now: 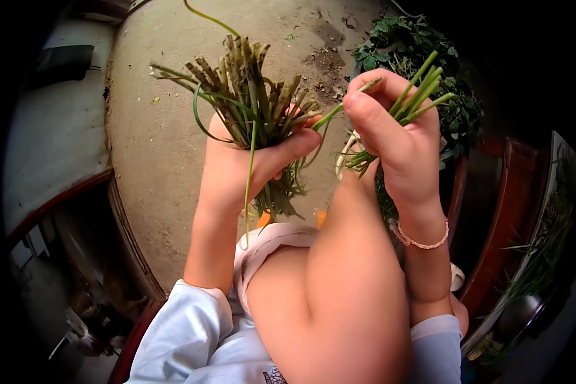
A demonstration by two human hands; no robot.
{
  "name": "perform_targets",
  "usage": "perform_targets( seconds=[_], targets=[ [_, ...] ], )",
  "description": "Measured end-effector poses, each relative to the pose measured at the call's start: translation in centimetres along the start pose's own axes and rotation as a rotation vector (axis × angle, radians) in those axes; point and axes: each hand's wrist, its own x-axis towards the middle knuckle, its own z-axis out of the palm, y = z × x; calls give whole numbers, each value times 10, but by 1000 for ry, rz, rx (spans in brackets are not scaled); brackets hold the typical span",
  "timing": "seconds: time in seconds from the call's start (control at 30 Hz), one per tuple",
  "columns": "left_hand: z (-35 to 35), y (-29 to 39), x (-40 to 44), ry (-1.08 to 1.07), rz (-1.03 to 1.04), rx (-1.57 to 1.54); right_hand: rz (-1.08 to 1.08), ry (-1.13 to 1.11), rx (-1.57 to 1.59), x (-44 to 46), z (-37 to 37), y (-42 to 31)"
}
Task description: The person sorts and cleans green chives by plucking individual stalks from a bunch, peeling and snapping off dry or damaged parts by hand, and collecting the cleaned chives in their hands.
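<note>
Basically, stem bundle (pixel 253 102) inside left hand's (pixel 262 157) curled grip

The person wears a pale, short-sleeved shirt (pixel 185 326) with a dark print (pixel 274 376), light pink shorts (pixel 255 253) and a thin, pinkish, twisty bracelet (pixel 425 244).

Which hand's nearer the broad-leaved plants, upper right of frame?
Right. The right hand, holding a few green stems, overlaps the left edge of the leafy plants in view. The left hand, gripping the thick stem bundle, is well left of them.
</note>
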Motion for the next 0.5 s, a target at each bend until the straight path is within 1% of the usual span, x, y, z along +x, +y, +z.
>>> perform_targets(
  seconds=[0.07, 0.2, 0.27, 0.33, 0.4, 0.43, 0.47, 0.5],
  targets=[
    [1, 1, 1, -12, -82, 46, -32, -30, -25, 1, 0, 3],
    [3, 6, 1, 30, -99, 35, -38, -4, -70, 3, 2, 2],
    [-4, 5, 4, 86, -50, -274, -55, 5, -77, 6, 0, 7],
    [-10, 9, 1, 76, -55, -236, -76, 14, -81, 6, 0, 10],
    [-16, 9, 1, 41, -97, -484, -70, -13, -137, 5, 0, 10],
    [-18, 10, 0, 54, -101, -527, -71, -8, -132, 4, 0, 12],
    [-20, 10, -1, 50, -102, -522, -158, 28, -146, 4, 1, 16],
    [-22, 10, -1, 58, -87, -579, -246, 64, -161, 4, 2, 19]
  ],
)
